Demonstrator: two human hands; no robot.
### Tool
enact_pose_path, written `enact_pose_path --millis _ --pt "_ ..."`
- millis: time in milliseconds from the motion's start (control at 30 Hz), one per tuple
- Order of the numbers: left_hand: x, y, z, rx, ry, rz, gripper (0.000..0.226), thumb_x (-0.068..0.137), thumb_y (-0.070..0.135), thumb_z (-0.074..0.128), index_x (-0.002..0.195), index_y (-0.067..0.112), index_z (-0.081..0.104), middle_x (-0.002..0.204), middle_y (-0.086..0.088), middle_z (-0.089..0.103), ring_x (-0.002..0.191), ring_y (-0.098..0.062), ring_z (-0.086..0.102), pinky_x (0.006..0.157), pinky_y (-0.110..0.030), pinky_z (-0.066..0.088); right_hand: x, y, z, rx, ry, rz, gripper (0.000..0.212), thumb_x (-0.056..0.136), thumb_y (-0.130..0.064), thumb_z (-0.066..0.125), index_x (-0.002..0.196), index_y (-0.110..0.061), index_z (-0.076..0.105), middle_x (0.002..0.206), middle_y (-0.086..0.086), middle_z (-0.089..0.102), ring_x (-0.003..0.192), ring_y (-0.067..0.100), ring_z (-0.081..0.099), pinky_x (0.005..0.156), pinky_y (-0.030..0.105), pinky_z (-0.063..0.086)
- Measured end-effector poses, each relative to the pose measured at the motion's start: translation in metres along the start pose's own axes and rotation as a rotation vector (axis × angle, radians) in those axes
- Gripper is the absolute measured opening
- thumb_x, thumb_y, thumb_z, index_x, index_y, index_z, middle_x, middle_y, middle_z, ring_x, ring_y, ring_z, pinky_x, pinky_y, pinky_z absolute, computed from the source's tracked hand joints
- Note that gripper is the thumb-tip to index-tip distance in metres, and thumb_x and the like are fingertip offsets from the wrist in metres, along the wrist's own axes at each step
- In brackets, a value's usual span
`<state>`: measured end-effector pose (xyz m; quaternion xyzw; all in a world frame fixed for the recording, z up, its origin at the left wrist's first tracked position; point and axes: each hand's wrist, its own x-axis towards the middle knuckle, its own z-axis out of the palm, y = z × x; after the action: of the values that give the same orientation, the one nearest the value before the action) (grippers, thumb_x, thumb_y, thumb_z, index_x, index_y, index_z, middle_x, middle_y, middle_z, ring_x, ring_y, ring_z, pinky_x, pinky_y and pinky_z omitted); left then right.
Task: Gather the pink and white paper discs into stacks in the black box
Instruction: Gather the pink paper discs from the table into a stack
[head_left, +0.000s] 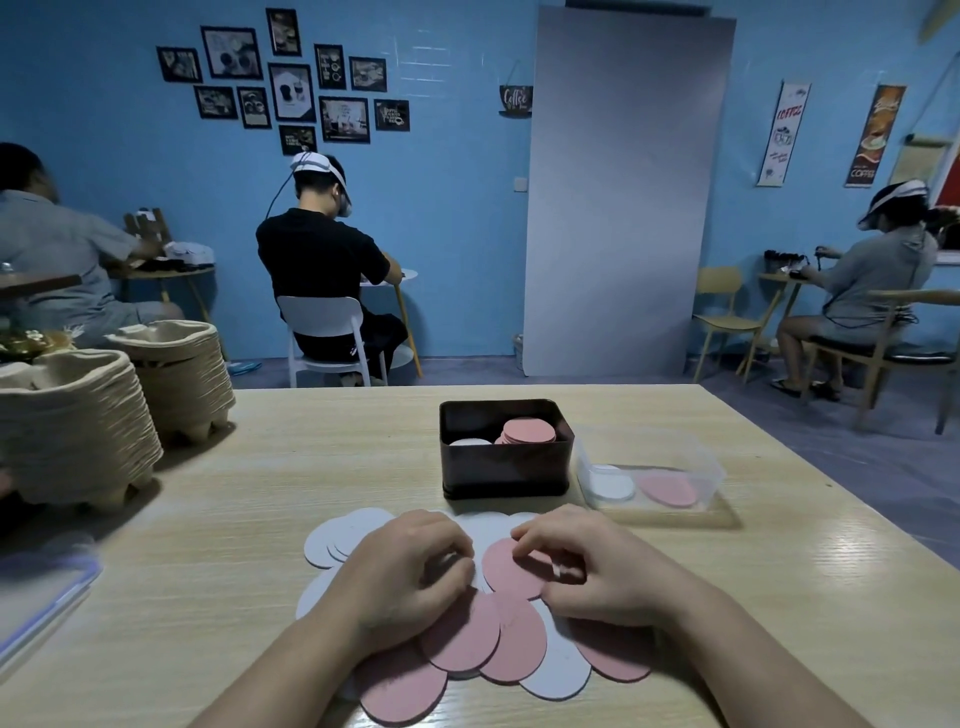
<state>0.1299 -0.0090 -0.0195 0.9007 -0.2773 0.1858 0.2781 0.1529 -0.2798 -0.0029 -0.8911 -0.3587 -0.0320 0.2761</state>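
Observation:
Several pink discs and white discs lie spread and overlapping on the wooden table in front of me. My left hand rests on the pile with its fingers curled down onto the discs. My right hand pinches the edge of a pink disc at the middle of the pile. Beyond the pile stands the black box, holding a stack of pink discs on its right side and a lower white stack on its left.
A clear plastic tray with one white and one pink disc sits right of the box. Two stacks of pulp cup carriers stand at the table's left. A clear lidded container lies at the left edge. People sit at other tables behind.

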Motion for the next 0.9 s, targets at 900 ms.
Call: enact_pose_path --millis 900 --pt "-0.001 -0.005 -0.008 -0.119 -0.147 0.004 0.024 0.085 0.042 0.078 0.074 0.027 0.063 0.101 0.025 0.067 0.104 0.004 0.056 0.088 -0.02 0.045 -0.012 -0.009 0.019 -0.006 0.332 -0.002 0.025 0.078 -0.031 0.075 0.1 -0.03 0.062 0.113 -0.016 0.06 0.095 0.012 0.061 0.074 0.023 0.051"
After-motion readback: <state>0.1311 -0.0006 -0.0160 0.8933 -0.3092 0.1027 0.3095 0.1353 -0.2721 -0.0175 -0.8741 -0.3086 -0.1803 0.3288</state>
